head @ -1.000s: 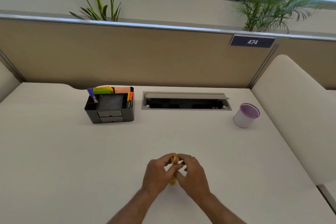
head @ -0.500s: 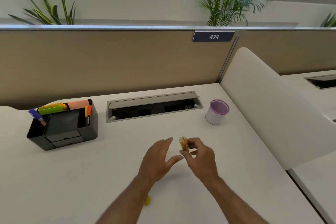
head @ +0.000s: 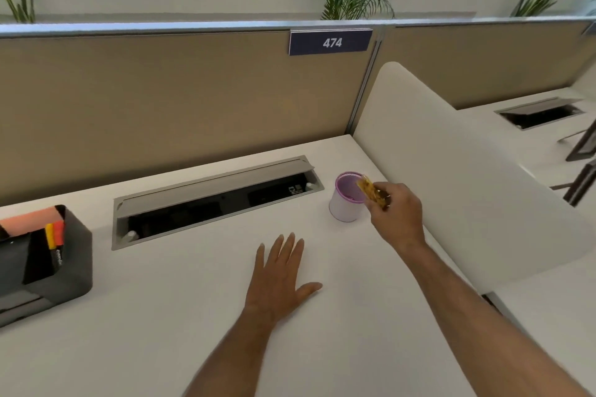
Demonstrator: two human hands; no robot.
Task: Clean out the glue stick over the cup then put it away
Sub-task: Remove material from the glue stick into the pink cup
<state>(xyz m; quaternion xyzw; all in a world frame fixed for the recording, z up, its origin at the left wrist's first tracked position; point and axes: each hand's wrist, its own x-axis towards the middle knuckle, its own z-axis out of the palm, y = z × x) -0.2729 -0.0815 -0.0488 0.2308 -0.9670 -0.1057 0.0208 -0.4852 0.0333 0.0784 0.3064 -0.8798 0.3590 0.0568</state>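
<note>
Holding the glue stick tilted over the cup, right hand must empty it; left hand rests flat, released, on the counter.

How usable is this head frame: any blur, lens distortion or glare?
Head view: the glue stick in the right hand is smeared by motion; the wide lens bends the partition rail; soft daylight, faint shadows, no glare on the desk; the cup and left hand are reasonably sharp.
</note>
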